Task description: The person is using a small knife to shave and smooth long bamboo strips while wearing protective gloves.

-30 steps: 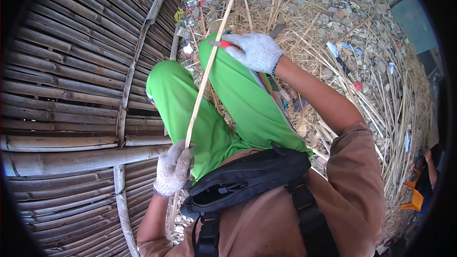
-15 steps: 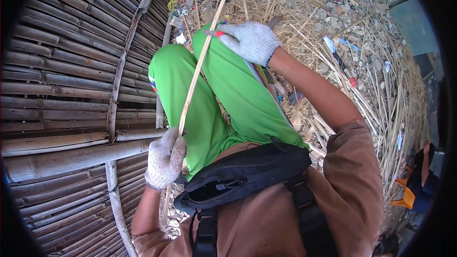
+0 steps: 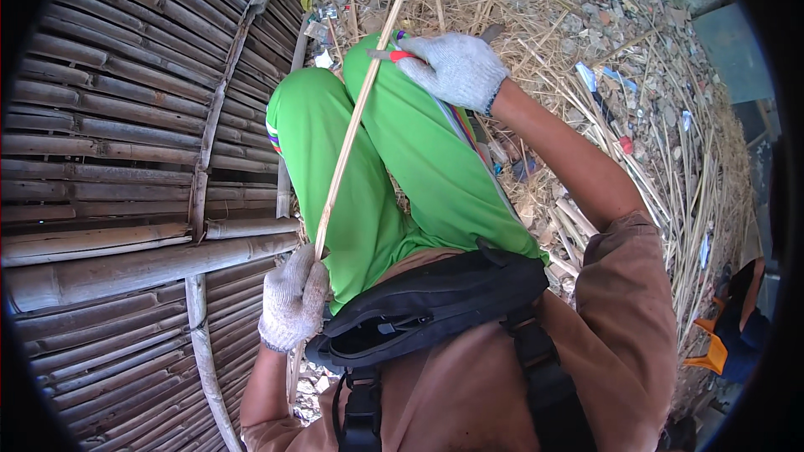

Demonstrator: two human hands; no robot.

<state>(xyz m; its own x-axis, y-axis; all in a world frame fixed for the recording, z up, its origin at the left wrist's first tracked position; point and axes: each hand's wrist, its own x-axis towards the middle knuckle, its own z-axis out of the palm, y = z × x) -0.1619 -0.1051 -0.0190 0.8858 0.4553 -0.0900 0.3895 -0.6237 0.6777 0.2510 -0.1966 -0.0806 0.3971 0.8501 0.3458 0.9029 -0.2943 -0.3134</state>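
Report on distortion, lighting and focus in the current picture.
Head view: bamboo slats bow toward the dark fisheye rim; head view: light looks soft, the opening of the black pouch shadowed; head view: the split strip looks fairly sharp.

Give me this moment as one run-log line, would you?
gloved left hand: gripping stick | gloved right hand: holding knife, crossing stick | stick: slanting over green trousers | person's left: slatted wall
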